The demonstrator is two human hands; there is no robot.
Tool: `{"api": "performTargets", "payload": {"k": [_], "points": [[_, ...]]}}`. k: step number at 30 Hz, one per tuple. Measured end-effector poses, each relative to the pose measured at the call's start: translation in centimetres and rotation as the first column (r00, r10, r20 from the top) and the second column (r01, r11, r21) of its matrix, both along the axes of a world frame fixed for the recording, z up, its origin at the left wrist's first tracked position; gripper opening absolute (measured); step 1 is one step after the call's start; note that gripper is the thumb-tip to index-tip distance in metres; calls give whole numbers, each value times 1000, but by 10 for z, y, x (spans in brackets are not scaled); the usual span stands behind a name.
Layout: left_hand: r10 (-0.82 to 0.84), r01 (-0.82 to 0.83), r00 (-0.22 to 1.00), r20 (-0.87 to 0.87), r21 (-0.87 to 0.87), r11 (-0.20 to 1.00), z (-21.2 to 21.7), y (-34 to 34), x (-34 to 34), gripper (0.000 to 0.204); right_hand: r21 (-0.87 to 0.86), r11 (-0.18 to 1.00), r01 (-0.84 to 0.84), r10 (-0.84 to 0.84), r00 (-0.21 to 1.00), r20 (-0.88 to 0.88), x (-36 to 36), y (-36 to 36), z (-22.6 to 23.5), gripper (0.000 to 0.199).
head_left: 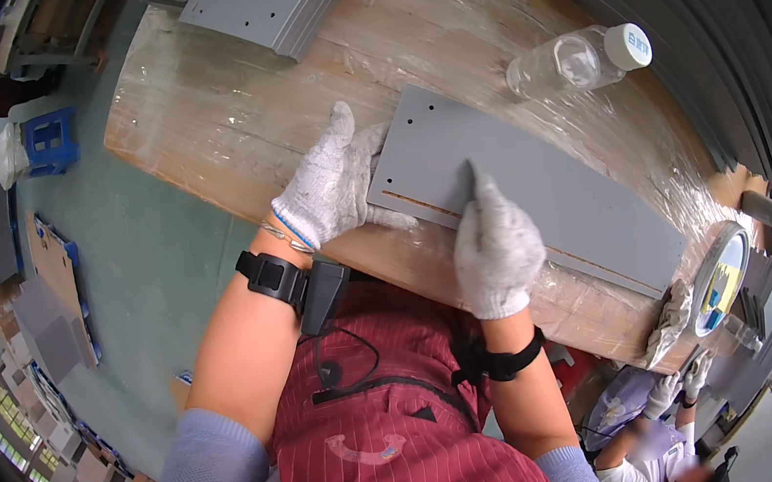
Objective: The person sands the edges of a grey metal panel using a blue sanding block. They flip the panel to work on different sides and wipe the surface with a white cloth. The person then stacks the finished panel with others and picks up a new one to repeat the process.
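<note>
A grey rectangular panel (506, 180) lies slantwise on the plastic-covered table, with small dark holes at its left end and a narrow brown groove along its near edge. My left hand (331, 187), in a white work glove, is at the panel's left end; its thumb points up and its fingers are spread against that end. Over the panel's near edge is my right hand (499, 250), also gloved. Its fingers are pressed together and point at the panel face, where a dark streak shows at the tips. Whether they hold anything small is hidden.
Beyond the panel a clear plastic bottle (568, 62) with a white cap lies on its side. Stacked grey panels (274, 5) stand at the far left, and long ones (670, 14) at the far right. A tape roll (719, 278) sits right. Another person (647, 451) works lower right.
</note>
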State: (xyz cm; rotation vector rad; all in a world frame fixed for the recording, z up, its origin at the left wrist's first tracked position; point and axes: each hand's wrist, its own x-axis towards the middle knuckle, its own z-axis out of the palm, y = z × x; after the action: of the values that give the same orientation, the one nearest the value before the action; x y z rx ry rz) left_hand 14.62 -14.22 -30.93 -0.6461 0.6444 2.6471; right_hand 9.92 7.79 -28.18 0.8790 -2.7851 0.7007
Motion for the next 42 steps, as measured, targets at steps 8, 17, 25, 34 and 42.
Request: {"api": "performTargets", "payload": {"k": [8,17,25,34,42], "points": [[7,-7,1000,-3,76,997,4,-4,3,103,-59,989,-138,135,989,-57,-65,-64,-7,37],[50,-45,998,-38,139,989,-3,0,4,92,52,943,-329,333,938,-97,-66,-71,0,40],[47,-45,998,-39,50,998,-1,1,2,96,110,876,-469,475,880,-29,-55,-66,12,36],[66,-67,997,-28,-32,997,-6,4,3,96,103,794,-599,603,797,-15,-51,-68,10,46],[38,-37,998,-44,28,999,14,3,2,99,57,932,-358,359,933,-19,-62,-73,-1,42]]}}
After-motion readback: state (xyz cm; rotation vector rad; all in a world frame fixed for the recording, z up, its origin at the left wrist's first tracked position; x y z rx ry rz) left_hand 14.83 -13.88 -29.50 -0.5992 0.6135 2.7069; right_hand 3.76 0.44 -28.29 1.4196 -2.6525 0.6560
